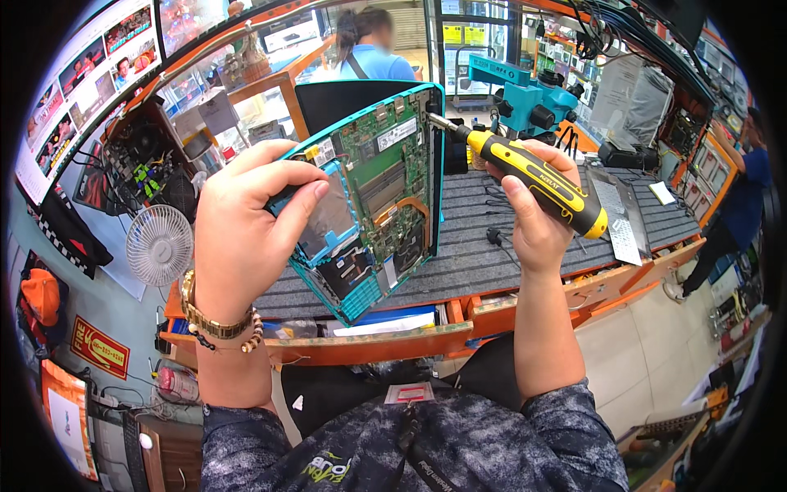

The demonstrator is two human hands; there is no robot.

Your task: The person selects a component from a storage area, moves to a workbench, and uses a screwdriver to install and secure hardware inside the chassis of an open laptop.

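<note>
Teal laptop (373, 197), circuit board exposed, was tipped up over the bench (471, 283). Left hand (242, 217) gripped its left edge; right hand (541, 238) had a yellow-black power screwdriver (533, 176), bit (443, 121) by the laptop's upper right corner. Microscope (537, 102) stood behind the laptop, to its right.

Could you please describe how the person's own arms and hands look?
The left hand has a gold-coloured metal band and beaded bracelets at its wrist; the right hand has none. Both hands are ungloved. The short sleeves are dark, mottled grey.
</note>
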